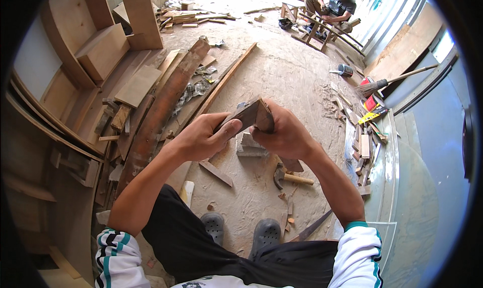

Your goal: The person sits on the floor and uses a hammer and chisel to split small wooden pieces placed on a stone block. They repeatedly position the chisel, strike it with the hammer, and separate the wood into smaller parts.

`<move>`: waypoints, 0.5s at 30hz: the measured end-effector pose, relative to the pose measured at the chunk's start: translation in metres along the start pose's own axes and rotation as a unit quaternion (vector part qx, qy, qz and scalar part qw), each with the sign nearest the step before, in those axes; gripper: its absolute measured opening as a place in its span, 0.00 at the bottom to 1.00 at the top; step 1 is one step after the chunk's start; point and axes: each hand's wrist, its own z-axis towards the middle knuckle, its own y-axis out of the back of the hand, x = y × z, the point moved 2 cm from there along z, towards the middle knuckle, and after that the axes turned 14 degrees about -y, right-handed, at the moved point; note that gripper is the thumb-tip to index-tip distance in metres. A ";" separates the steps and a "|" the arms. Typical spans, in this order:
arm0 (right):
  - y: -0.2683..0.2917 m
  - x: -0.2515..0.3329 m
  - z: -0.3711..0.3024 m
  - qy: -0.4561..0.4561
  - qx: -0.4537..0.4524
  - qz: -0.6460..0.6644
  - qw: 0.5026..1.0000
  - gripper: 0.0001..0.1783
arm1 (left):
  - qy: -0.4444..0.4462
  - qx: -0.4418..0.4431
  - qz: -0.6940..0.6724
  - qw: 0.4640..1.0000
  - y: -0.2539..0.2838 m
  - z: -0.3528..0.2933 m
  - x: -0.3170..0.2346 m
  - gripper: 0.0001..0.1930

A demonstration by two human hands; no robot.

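Raised in front of me are two dark brown wood strips whose angled ends meet in a peak. My left hand [204,137] grips the left wood strip [245,115], thumb along its face. My right hand [288,131] is closed round the right wood strip [264,118]; a dark wood end [293,165] shows below that hand, and I cannot tell if it is the same piece. Under my hands a grey block [249,146] sits on the floor. Close by lie a claw hammer [297,178] with a wooden handle and a loose wood strip [216,173].
Long planks [166,106] and scraps line the left, beside a wooden cabinet frame [103,51]. At right are small offcuts [363,147], a yellow-handled saw [372,115], a broom [372,87] and a can [344,70]. A person [336,8] sits working at the far right.
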 end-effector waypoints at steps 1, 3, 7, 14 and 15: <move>-0.002 -0.001 -0.002 -0.029 0.006 0.004 1.000 0.16 | -0.005 0.000 0.005 1.000 -0.002 0.000 0.003 0.25; -0.004 -0.005 -0.004 -0.020 -0.002 0.005 1.000 0.16 | -0.015 0.000 0.015 1.000 -0.005 0.000 0.007 0.25; -0.006 -0.011 -0.005 -0.031 0.004 0.009 0.999 0.15 | 0.000 0.002 0.016 1.000 -0.009 -0.003 0.007 0.25; 0.003 0.001 -0.005 -0.014 0.023 0.001 1.000 0.16 | -0.008 0.014 -0.057 0.998 -0.010 -0.003 0.003 0.24; 0.004 0.003 -0.004 -0.002 0.017 -0.012 1.000 0.16 | 0.001 0.013 -0.062 0.998 -0.010 -0.003 0.003 0.24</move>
